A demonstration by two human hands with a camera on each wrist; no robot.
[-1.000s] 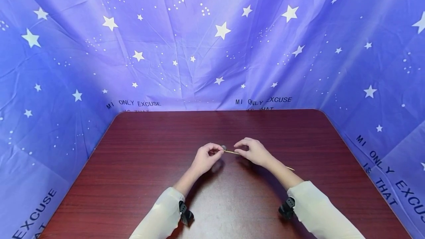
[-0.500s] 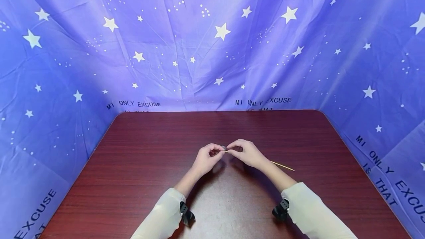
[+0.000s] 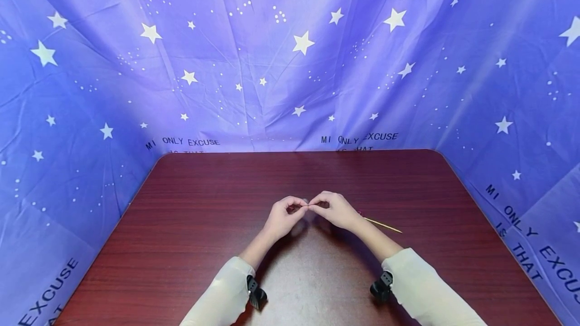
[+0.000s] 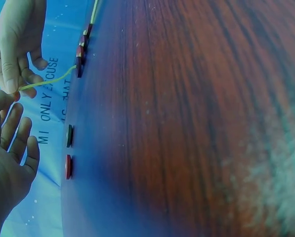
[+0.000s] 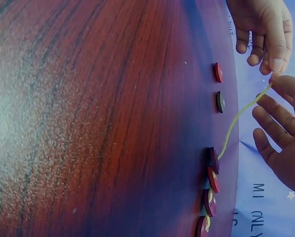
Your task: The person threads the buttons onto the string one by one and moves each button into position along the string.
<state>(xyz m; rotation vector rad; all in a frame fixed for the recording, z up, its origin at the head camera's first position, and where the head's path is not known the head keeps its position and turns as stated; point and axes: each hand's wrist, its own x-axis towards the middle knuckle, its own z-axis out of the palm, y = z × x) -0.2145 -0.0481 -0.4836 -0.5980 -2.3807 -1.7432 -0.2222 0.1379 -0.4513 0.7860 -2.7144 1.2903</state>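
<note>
A yellow string (image 5: 231,129) rises from a row of threaded buttons (image 5: 210,203) on the table to the fingertips of both hands. My left hand (image 3: 282,219) pinches it near its end with thumb and index finger. Touching those fingertips, my right hand (image 3: 340,211) pinches the string too; its other fingers spread loosely in the right wrist view. The string's very tip is hidden between the fingers. Two loose buttons, one red (image 5: 218,72) and one dark (image 5: 220,101), lie apart from the row. In the head view the string's tail (image 3: 383,225) shows beyond the right forearm.
The dark red wood-grain table (image 3: 204,180) has a shiny patch near its front. Blue star-printed cloth (image 3: 254,39) hangs behind it and along both sides. Black wrist cameras (image 3: 256,293) sit at both sleeve cuffs.
My right hand has moved left along the string until its fingertips meet the left ones. The left hand has stayed nearly still. More of the string's tail shows past the right forearm.
</note>
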